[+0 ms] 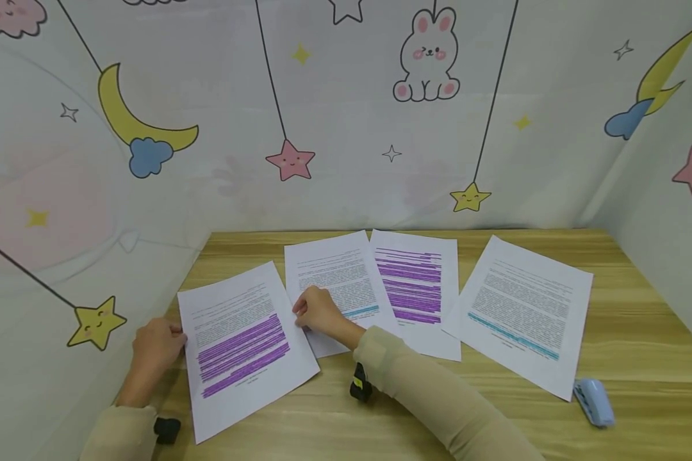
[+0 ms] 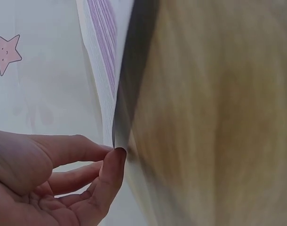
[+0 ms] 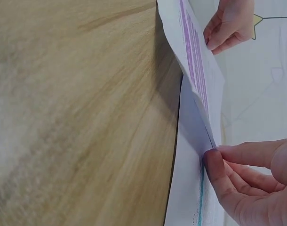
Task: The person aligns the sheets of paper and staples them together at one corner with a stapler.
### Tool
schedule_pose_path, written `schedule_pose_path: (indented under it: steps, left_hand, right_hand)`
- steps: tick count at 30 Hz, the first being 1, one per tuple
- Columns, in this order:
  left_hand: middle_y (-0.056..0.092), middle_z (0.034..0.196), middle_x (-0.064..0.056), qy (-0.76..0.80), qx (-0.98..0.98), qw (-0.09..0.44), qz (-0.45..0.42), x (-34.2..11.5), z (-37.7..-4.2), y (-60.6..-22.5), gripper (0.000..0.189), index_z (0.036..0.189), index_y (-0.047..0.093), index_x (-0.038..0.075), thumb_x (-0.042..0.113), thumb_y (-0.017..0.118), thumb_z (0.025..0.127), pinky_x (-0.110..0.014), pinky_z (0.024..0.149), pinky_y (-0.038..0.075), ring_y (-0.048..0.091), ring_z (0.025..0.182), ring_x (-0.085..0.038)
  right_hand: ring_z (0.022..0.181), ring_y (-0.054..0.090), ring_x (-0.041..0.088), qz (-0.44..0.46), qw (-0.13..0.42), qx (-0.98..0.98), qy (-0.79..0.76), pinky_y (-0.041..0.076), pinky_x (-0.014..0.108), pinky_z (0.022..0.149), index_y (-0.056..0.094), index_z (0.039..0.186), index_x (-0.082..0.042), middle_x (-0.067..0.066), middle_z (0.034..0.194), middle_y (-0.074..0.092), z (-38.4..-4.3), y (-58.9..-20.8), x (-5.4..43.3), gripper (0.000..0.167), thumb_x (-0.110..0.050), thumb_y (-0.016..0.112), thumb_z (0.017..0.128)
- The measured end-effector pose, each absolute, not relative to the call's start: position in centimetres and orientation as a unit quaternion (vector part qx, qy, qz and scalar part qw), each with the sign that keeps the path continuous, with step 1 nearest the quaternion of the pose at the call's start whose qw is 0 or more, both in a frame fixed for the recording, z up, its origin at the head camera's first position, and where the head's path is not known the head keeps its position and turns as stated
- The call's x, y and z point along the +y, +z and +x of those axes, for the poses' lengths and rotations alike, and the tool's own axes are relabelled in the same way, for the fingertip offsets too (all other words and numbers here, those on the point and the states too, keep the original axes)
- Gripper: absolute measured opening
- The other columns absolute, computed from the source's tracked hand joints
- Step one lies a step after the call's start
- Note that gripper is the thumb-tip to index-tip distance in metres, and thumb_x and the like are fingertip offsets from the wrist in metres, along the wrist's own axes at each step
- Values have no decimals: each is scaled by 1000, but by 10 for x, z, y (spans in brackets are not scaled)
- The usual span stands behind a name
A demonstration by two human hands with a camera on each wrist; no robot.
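Note:
A printed sheet of paper (image 1: 225,307) with purple highlighted lines is held by both hands at the table's left. My left hand (image 1: 154,346) pinches its left edge between thumb and fingertips. At the right edge, my right hand (image 1: 321,314) pinches the same sheet. In the right wrist view the purple-marked sheet (image 3: 200,70) is raised above the table, its shadow beneath. Under its right side lies a second sheet (image 1: 329,256) with a teal highlighted line, partly covered by my right hand.
Another purple-marked sheet (image 1: 450,342) lies at the back middle, overlapped by the teal-lined one. Farther right lies a sheet with a teal line (image 1: 521,269). A small light-blue stapler (image 1: 595,403) sits beside its lower corner. Patterned white fabric (image 1: 346,115) surrounds the wooden table (image 1: 640,371).

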State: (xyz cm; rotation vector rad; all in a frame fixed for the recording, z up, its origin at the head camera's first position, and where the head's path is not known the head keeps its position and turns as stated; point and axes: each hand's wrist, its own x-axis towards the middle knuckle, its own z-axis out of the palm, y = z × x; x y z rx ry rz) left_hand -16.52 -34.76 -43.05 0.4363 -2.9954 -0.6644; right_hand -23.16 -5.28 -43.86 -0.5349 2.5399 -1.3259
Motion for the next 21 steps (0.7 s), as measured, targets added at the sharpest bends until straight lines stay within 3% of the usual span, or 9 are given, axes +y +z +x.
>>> schedule_pose_path:
  steps: [7, 21]
  left_hand:
    - [65, 97, -35, -235, -960, 19, 152, -349, -165, -432, 25, 104, 64, -21, 0, 62, 91, -49, 66, 54, 62, 83, -45]
    - [66, 88, -30, -262, -954, 28, 140, -350, -161, -429, 20, 97, 66, -18, 1, 63, 92, -39, 58, 53, 62, 74, -35]
  right_hand:
    - [54, 66, 18, -155, 141, 847, -490, 55, 21, 49, 72, 95, 10, 3, 65, 60, -231, -440, -52, 19, 15, 76, 77]
    - [56, 66, 18, -150, 154, 845, -489, 54, 21, 50, 72, 97, 9, 5, 66, 63, -232, -439, -47, 22, 14, 78, 76]
